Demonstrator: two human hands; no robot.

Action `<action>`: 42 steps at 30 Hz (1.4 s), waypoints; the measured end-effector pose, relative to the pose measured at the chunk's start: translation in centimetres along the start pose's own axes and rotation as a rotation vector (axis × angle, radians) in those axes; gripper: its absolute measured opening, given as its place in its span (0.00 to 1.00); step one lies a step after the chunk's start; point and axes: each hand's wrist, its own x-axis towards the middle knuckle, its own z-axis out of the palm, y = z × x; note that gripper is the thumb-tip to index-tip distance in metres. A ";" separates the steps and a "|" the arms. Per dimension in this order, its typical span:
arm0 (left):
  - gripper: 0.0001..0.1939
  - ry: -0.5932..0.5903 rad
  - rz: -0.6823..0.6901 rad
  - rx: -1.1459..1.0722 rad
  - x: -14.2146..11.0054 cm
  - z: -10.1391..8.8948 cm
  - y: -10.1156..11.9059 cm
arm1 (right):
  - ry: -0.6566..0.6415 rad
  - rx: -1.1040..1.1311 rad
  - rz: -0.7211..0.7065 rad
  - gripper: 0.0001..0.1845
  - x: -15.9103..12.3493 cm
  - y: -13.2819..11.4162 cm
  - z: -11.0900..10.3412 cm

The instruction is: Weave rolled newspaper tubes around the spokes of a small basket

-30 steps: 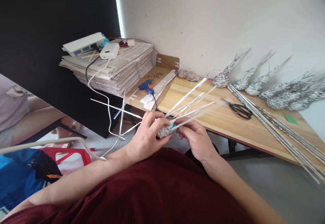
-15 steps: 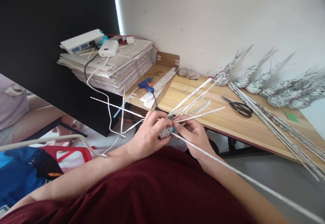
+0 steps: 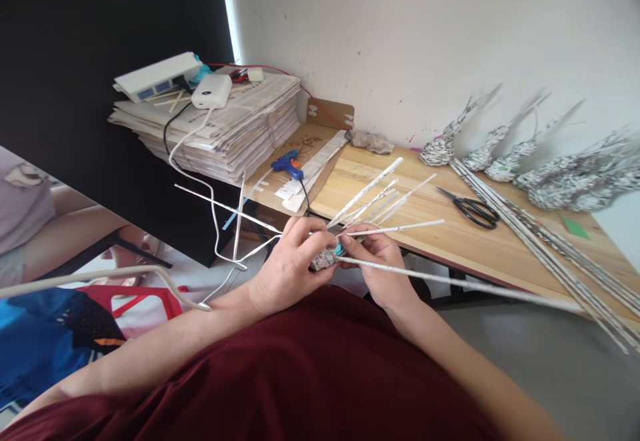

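Observation:
In front of my maroon shirt I hold a small woven piece [image 3: 323, 260] of rolled newspaper, its body mottled black and white. My left hand [image 3: 296, 264] is wrapped round its left side. The thumb and fingers of my right hand [image 3: 379, 257] pinch at its right edge, by a paper tube [image 3: 400, 228]. Something light blue [image 3: 339, 249] shows between the hands; I cannot make out what it is. Several tubes fan out from the piece toward the table and to the left. One long paper tube [image 3: 450, 279] runs off to the right, below my right hand's fingers.
On the wooden table [image 3: 425, 207] lie black-handled scissors [image 3: 473, 209], a bundle of long paper tubes [image 3: 530, 241] and a blue glue gun [image 3: 289, 165]. Woven newspaper pieces [image 3: 505, 161] line the wall. A newspaper stack [image 3: 260, 121] bears a power strip [image 3: 157, 81]. A person's legs [image 3: 85, 227] show at left.
The long tube at right has swung upward, from slanting steeply down across my right forearm to lying flatter. My right fingers have shifted slightly, and more of the light blue thing shows.

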 end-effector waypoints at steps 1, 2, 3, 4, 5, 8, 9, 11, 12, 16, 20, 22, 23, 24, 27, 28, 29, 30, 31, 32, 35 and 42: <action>0.17 0.018 -0.009 0.006 0.0 0.0 -0.1 | 0.001 -0.015 0.000 0.15 -0.1 -0.1 -0.1; 0.17 0.038 -0.019 0.012 -0.1 -0.1 -0.2 | 0.005 -0.032 -0.007 0.15 -0.2 -0.2 -0.2; 0.17 0.061 -0.034 0.017 -0.1 -0.1 -0.2 | 0.012 -0.047 -0.018 0.15 -0.3 -0.3 -0.4; 0.18 0.083 -0.053 0.020 -0.1 -0.2 -0.3 | 0.023 -0.059 -0.030 0.15 -0.5 -0.4 -0.6; 0.18 0.099 -0.074 0.019 -0.1 -0.2 -0.4 | 0.037 -0.072 -0.045 0.15 -0.7 -0.5 -0.8; 0.17 0.107 -0.123 -0.003 -0.1 -0.2 -0.4 | 0.038 -0.138 -0.072 0.16 -1.3 -0.8 -0.9; 0.17 0.099 -0.126 -0.014 -0.1 -0.2 -0.4 | 0.018 -0.159 -0.073 0.15 -1.4 -0.8 -0.8; 0.17 0.088 -0.114 -0.040 0.0 -0.1 -0.3 | -0.022 -0.179 -0.080 0.14 -1.6 -1.0 -0.5; 0.17 0.086 -0.102 -0.053 0.0 0.0 -0.2 | -0.030 -0.180 -0.086 0.13 -1.5 -1.0 -0.2; 0.18 0.082 -0.072 -0.084 -0.1 0.2 -0.2 | -0.008 -0.168 -0.110 0.12 -1.2 -1.1 0.5; 0.19 0.068 -0.080 -0.085 -0.1 0.3 -0.2 | 0.008 -0.135 -0.125 0.12 -1.1 -1.1 0.7; 0.18 0.076 -0.079 -0.082 0.0 0.3 -0.2 | 0.008 -0.130 -0.127 0.12 -1.2 -1.0 0.5; 0.18 0.079 -0.077 -0.081 0.1 0.3 -0.1 | 0.004 -0.132 -0.122 0.12 -1.2 -0.9 0.5; 0.18 0.080 -0.077 -0.080 0.1 0.3 -0.1 | -0.001 -0.135 -0.111 0.12 -1.2 -0.8 0.4; 0.18 0.074 -0.079 -0.082 0.1 0.4 -0.2 | 0.000 -0.136 -0.057 0.15 -1.0 -0.3 0.2; 0.19 0.070 -0.080 -0.083 0.1 0.5 -0.2 | 0.001 -0.130 -0.039 0.16 -0.9 -0.2 0.1; 0.19 0.067 -0.081 -0.081 0.1 0.5 -0.2 | 0.002 -0.122 -0.024 0.17 -0.7 0.0 0.1; 0.19 0.063 -0.082 -0.078 0.0 0.5 -0.2 | 0.002 -0.112 -0.012 0.18 -0.6 0.0 0.0; 0.18 0.060 -0.087 -0.074 0.0 0.5 -0.2 | 0.005 -0.102 -0.006 0.18 -0.4 0.1 -0.1; 0.18 0.059 -0.092 -0.069 0.0 0.5 -0.2 | 0.013 -0.094 -0.003 0.18 -0.3 0.1 -0.2; 0.18 0.074 -0.098 -0.040 -0.1 0.2 -0.4 | 0.080 -0.080 -0.013 0.19 -0.2 -0.1 -0.5; 0.15 0.065 0.055 0.184 0.4 0.3 -0.6 | -0.054 -0.036 0.136 0.21 -1.5 0.0 -0.5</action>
